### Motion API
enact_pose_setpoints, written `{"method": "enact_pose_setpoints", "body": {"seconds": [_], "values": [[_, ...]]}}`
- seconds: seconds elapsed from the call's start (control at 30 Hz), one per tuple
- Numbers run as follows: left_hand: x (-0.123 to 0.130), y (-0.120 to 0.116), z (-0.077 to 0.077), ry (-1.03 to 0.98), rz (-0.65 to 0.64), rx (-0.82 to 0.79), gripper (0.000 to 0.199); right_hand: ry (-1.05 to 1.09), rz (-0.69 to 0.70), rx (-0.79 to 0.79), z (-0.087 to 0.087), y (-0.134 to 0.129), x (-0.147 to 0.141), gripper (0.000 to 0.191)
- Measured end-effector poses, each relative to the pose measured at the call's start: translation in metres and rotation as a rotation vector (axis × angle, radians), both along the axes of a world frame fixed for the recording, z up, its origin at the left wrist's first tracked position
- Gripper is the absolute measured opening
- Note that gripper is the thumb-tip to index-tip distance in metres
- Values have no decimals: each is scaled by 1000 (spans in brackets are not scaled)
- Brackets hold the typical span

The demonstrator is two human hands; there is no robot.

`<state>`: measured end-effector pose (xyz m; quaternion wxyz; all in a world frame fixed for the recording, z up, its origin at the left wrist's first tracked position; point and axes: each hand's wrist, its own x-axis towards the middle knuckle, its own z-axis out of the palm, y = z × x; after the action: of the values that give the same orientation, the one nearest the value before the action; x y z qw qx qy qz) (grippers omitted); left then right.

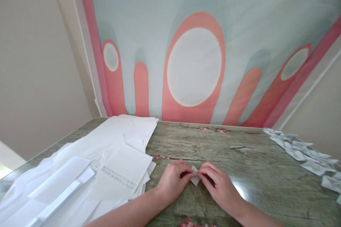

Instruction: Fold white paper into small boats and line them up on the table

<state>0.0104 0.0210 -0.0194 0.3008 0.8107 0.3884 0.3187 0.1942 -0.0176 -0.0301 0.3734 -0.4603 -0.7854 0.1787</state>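
Note:
A small folded piece of white paper (195, 180), pointed at top and bottom, is held just above or on the wood-patterned table (213, 149). My left hand (174, 179) pinches its left side between thumb and fingers. From the right, my right hand (218, 184) pinches the other side, with the fingertips of both hands close together. Whether the paper touches the table cannot be made out.
Loose white sheets (130, 127) and a written sheet (125, 170) pile up on the left. Several folded paper pieces (295, 150) line the right edge. Behind the table hangs a pink and pale blue backdrop (191, 110).

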Motion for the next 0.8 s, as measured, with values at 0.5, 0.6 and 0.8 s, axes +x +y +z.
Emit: {"method": "enact_pose_setpoints", "body": {"seconds": [0.5,0.6,0.8], "values": [[1,7,-9,-284,97,-295,12,316,-171,-266,-12,12,11,26],[1,7,-8,-322,102,-353,13,358,-190,-304,-13,14,13,28],[1,8,-8,-387,139,-384,14,468,-216,-364,-15,18,17,34]]}}
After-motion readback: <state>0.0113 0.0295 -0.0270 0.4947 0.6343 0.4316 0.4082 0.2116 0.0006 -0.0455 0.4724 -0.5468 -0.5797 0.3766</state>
